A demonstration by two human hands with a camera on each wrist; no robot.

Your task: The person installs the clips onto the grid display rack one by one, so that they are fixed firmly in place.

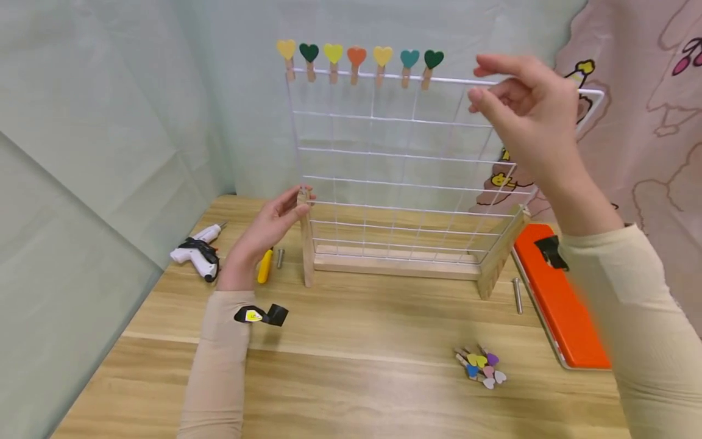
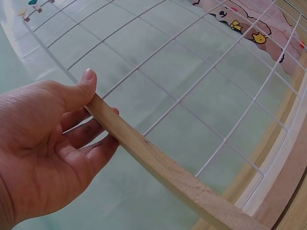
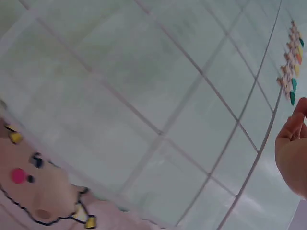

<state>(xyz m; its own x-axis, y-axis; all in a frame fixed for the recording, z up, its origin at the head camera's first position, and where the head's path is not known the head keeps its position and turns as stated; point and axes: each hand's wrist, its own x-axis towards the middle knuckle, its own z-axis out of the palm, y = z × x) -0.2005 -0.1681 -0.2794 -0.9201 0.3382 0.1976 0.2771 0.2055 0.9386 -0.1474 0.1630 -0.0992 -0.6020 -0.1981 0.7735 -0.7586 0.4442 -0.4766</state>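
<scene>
A white wire grid stands upright in a wooden stand. Several small wooden clothespins with colored hearts line its top wire from the left corner, ending in a dark green heart clothespin. My left hand grips the top of the stand's left post, thumb on one side and fingers on the other. Up at the top wire, right of the dark green heart, is my right hand. Its thumb and forefinger are apart with nothing between them; the other fingers bend inward.
Loose heart clothespins lie piled at the table's front right. An orange case and a metal bolt lie right of the stand. To the left are a white glue gun, a yellow-handled tool and another bolt.
</scene>
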